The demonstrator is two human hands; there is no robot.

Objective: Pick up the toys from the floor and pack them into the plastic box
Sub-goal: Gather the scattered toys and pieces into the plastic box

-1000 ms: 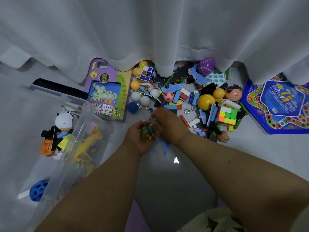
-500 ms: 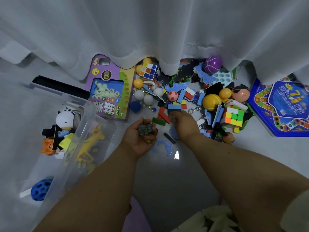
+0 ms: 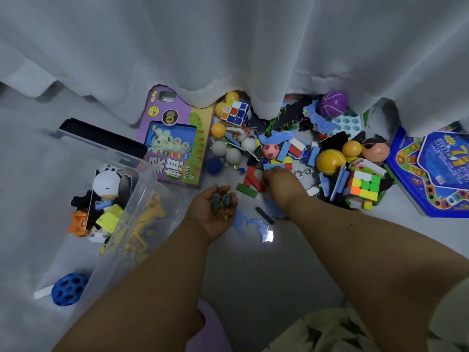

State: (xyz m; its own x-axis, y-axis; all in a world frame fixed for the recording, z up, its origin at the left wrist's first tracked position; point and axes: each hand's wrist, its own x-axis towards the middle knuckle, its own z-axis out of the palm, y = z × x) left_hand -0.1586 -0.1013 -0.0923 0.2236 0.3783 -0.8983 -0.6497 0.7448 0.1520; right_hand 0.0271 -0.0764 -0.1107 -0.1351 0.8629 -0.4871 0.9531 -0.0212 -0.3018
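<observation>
1. On the pale floor in front of the white curtain (image 3: 228,47), a heap of toys spreads from the purple game box (image 3: 175,138) on the left to the blue board game (image 3: 429,171) on the right.
2. The left hand (image 3: 215,212) is turned palm up, its fingers cupped round a handful of marbles (image 3: 220,200) (small, glassy, mixed colours).
3. The right hand (image 3: 281,184) reaches down into the heap, knuckles up, with its fingertips at the red blocks (image 3: 253,180) and a green block (image 3: 246,190); the fingers are hidden under the hand, so I cannot tell whether they grip anything.
4. Just below the hands, blue puzzle pieces (image 3: 253,226) and a short black bar (image 3: 264,215) lie flat on the floor.
5. The clear plastic box (image 3: 142,189) stands at the left, near the left forearm. Inside it lie a white round-headed figure (image 3: 106,185), an orange animal figure (image 3: 80,223), a yellow block (image 3: 109,221), a yellow toy (image 3: 144,224) that looks like a vehicle through the hazy wall, and a blue holed ball (image 3: 68,292).
6. In the heap behind the right hand sit a yellow ball (image 3: 330,162), a bright stickerless cube (image 3: 363,188), a pink football (image 3: 271,150) and a purple ball (image 3: 333,104); a white-edged cube (image 3: 234,111) rests near the curtain hem.
</observation>
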